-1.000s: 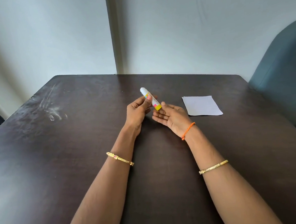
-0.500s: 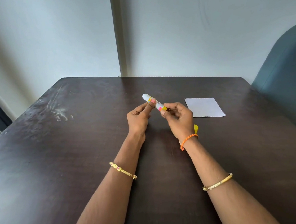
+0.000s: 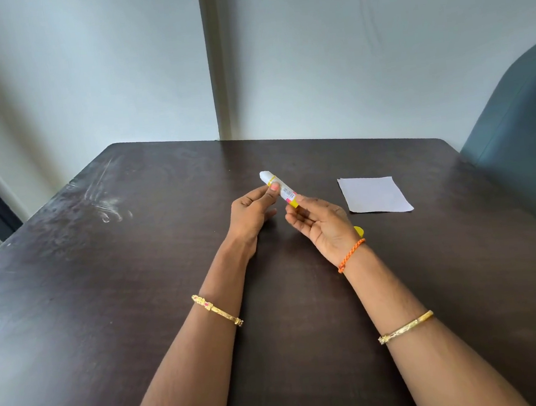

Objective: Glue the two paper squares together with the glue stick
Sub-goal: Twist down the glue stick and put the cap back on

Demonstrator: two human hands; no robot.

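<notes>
Both of my hands meet a little above the middle of the frame, over the dark brown wooden table (image 3: pixel 106 300). My left hand (image 3: pixel 251 216) pinches the white glue stick with yellow bands and a printed label (image 3: pixel 278 188) between thumb and fingertips, about halfway along the tube. My right hand (image 3: pixel 323 225) is turned palm up, its fingers loosely curled, with the thumb and fingertips closed on the yellow lower end of that same stick. So there is one glue stick, held in two hands, slanting from the centre of the frame up toward the upper left, its rounded white end free in the air.

Right of my hands, in the middle right of the frame, pale white paper (image 3: pixel 374 196) lies flat on the table, apart from my fingers. I see one square outline; I cannot tell whether it is a single sheet or two stacked.

One small yellow piece (image 3: pixel 358 230) peeks out just behind my right wrist, mostly hidden.

I count three bracelets: one gold bangle (image 3: pixel 216 311) on my left forearm, one gold bangle (image 3: pixel 406 327) on my right forearm, and one orange braided thread (image 3: pixel 352 255) on my right wrist.

One blue-grey upholstered chair (image 3: pixel 523 145) stands at the right edge.
</notes>
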